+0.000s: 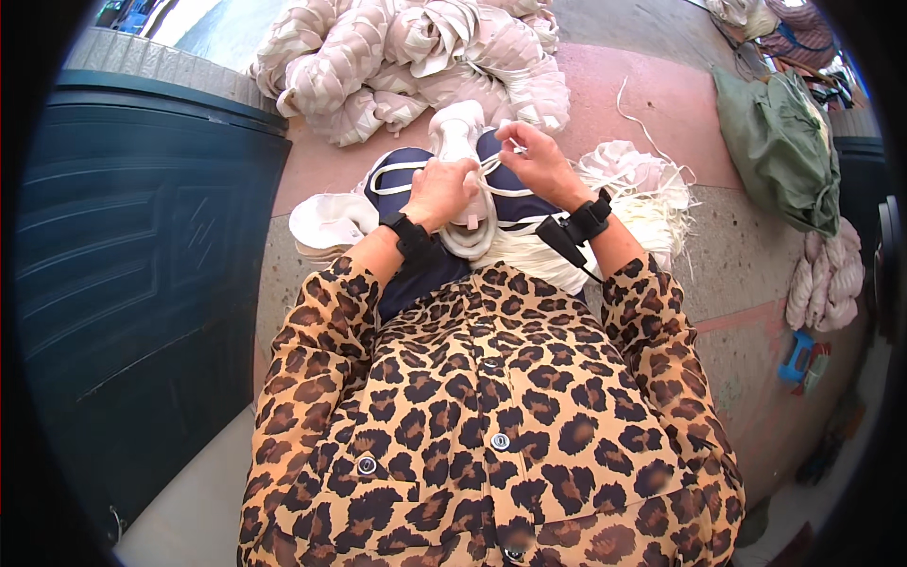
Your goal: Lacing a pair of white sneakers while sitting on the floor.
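Note:
My left hand (441,194) is closed around a bundle of pale pinkish-white cloth pieces (457,132), stacked and narrowed in the middle, which rests between my knees. To its right my right hand (543,168) is raised, thumb and forefinger pinched at a thin white cord (490,164); the fingertips are small, so the grip is hard to make out. Cream cords (529,253) lie across my dark blue trousers (401,175) and spill to the right. By my left knee sits a small stack of white, rounded flat pieces (331,221).
Ahead lies a big heap of tied pale bundles (416,57). A dark blue-green door panel (151,255) stands close on the left. On the right are a green sack (779,151), another pale bundle (827,276) and a blue plastic object (796,355). Loose pale cloth (621,163) lies beside my right wrist.

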`<state>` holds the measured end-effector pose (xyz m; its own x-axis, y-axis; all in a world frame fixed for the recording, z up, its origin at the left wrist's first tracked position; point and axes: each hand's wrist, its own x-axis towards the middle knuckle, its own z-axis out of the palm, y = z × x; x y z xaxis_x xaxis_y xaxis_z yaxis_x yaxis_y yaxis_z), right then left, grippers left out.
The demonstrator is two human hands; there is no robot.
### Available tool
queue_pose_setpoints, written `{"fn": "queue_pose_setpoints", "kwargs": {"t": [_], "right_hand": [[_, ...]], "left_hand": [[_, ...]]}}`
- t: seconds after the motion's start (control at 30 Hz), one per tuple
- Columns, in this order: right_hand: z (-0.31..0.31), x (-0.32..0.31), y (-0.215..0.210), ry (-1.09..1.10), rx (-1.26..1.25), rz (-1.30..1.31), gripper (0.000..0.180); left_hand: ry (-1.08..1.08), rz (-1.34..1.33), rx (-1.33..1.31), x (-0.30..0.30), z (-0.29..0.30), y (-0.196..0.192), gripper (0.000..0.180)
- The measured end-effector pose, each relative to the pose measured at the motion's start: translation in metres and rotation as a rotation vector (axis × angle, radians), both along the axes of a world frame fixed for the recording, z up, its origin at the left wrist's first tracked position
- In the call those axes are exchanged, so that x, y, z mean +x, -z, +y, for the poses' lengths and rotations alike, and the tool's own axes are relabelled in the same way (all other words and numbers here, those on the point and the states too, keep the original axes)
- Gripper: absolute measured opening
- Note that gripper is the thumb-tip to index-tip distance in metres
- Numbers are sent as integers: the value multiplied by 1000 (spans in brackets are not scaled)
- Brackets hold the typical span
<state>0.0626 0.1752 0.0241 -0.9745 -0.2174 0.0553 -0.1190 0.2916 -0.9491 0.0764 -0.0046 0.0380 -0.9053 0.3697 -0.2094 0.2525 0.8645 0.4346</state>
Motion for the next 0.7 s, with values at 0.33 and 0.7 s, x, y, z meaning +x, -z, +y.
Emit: {"fn": "queue_pose_setpoints", "kwargs": {"t": [0.33, 0.7], "right_hand": [[-23, 14, 26, -108, 195, -108, 21], [-36, 19, 38, -20, 341, -50, 21]], "left_hand": [[68, 364, 319, 28, -32, 6, 11], [92, 412, 338, 35, -30, 7, 15]]}}
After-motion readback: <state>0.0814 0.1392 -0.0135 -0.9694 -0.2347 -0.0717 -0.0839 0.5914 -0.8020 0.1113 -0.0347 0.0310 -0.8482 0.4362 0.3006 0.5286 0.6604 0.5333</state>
